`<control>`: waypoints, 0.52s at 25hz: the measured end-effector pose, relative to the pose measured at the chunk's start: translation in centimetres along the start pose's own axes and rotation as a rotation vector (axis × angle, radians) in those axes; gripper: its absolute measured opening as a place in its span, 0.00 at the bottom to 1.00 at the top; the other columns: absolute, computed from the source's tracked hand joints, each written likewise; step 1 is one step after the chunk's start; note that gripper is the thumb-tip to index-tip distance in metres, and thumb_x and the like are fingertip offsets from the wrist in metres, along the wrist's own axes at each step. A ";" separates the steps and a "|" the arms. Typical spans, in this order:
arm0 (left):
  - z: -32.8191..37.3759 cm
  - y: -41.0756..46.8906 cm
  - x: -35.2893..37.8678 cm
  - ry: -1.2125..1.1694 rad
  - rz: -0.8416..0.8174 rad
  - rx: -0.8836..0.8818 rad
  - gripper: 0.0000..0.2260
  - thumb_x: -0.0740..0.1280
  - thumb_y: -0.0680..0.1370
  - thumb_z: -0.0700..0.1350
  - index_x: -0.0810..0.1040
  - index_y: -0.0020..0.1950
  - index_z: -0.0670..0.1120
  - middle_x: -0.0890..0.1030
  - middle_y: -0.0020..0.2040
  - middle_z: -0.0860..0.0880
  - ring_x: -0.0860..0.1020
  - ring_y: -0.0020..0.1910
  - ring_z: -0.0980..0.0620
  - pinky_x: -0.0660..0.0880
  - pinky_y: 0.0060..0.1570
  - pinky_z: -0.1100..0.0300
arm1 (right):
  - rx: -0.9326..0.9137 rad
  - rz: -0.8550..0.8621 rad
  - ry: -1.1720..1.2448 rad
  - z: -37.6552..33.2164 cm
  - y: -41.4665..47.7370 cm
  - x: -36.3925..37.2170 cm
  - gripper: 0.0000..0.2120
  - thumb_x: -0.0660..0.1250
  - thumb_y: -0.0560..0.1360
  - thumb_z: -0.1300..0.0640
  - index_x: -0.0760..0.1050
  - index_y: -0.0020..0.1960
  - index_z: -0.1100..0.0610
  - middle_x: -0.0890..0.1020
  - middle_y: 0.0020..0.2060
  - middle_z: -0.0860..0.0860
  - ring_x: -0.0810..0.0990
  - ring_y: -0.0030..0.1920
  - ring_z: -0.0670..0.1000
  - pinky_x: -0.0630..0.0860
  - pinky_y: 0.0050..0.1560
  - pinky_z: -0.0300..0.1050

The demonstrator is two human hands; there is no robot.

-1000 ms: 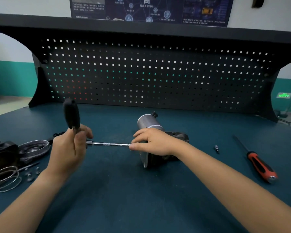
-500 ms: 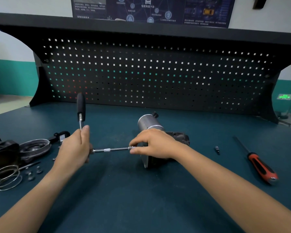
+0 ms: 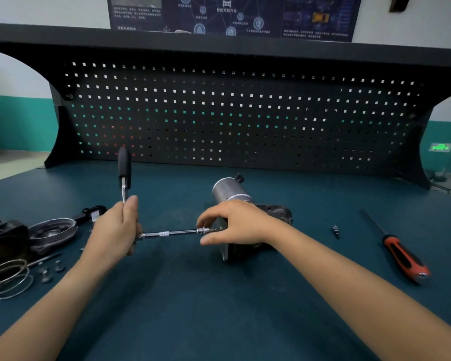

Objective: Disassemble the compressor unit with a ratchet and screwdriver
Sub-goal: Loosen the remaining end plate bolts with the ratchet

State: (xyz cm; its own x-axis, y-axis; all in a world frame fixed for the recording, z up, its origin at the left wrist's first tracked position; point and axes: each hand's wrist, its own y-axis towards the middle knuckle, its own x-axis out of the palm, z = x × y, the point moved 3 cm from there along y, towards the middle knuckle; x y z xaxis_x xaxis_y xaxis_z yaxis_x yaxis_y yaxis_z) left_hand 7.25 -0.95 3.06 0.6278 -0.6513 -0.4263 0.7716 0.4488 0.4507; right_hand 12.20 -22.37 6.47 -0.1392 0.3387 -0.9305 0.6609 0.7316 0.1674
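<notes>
Ratchet [image 3: 124, 166] swung upright, gripped by left hand [image 3: 115, 230].

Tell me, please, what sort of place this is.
Probably an automotive training workshop: a dark teal workbench backed by a black perforated metal pegboard, a dark blue wall poster showing a car, and a red-and-black screwdriver lying on the bench.

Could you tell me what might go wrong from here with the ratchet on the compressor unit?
1. The left hand grips the ratchet near its head, not the handle, so it may slip.
2. The right hand pinches the extension bar at the socket; a slip could nip fingers.
3. The compressor unit lies unclamped and could twist.
</notes>
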 end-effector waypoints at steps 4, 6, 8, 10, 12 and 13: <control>-1.3 0.2 0.7 -0.014 -0.126 -0.151 0.21 0.51 0.82 0.53 0.69 0.37 0.40 0.74 0.26 0.46 0.73 0.19 0.47 0.68 0.26 0.58 | -0.023 0.004 -0.077 -0.2 0.1 0.3 0.11 0.65 0.75 0.44 0.81 0.52 0.46 0.82 0.44 0.43 0.77 0.48 0.44 0.73 0.49 0.43; -1.0 -0.4 0.4 -0.050 0.015 0.006 0.22 0.51 0.81 0.53 0.70 0.36 0.41 0.74 0.25 0.49 0.73 0.19 0.53 0.71 0.29 0.56 | -0.011 -0.008 -0.067 -0.3 0.1 0.3 0.11 0.63 0.76 0.45 0.81 0.50 0.47 0.82 0.43 0.45 0.78 0.49 0.48 0.74 0.52 0.50; 0.1 -1.1 -0.6 -0.140 0.178 0.282 0.19 0.51 0.79 0.55 0.70 0.35 0.48 0.75 0.28 0.50 0.75 0.25 0.55 0.71 0.31 0.61 | 0.022 -0.026 -0.005 -0.4 0.2 0.1 0.11 0.61 0.77 0.45 0.81 0.47 0.48 0.82 0.43 0.42 0.77 0.51 0.46 0.73 0.56 0.50; 0.9 -1.6 -1.5 -0.135 0.204 0.485 0.13 0.49 0.78 0.56 0.68 0.37 0.56 0.77 0.37 0.55 0.76 0.31 0.59 0.67 0.33 0.65 | 0.084 -0.048 0.077 -0.3 0.2 -0.1 0.13 0.59 0.78 0.46 0.81 0.45 0.47 0.81 0.43 0.38 0.77 0.52 0.43 0.72 0.60 0.47; 1.1 -1.7 -1.5 -0.085 0.209 0.485 0.15 0.48 0.78 0.55 0.68 0.36 0.55 0.76 0.33 0.53 0.75 0.32 0.61 0.65 0.33 0.62 | 0.138 -0.057 0.094 -0.2 0.2 -0.1 0.15 0.58 0.78 0.44 0.81 0.45 0.48 0.82 0.43 0.40 0.77 0.51 0.44 0.72 0.59 0.46; 1.1 -1.6 -1.4 -0.067 0.217 0.415 0.17 0.48 0.78 0.56 0.68 0.34 0.52 0.75 0.28 0.51 0.75 0.29 0.59 0.66 0.33 0.61 | 0.133 -0.052 0.063 -0.1 0.2 -0.1 0.15 0.58 0.77 0.43 0.81 0.47 0.48 0.81 0.43 0.40 0.77 0.49 0.44 0.73 0.56 0.44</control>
State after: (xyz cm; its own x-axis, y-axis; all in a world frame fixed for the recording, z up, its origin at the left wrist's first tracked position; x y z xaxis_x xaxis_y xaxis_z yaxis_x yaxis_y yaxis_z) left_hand 5.04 -1.43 3.82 0.7518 -0.6133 -0.2421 0.5086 0.3057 0.8049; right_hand 12.29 -22.19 6.62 -0.2185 0.3420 -0.9140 0.7432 0.6653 0.0713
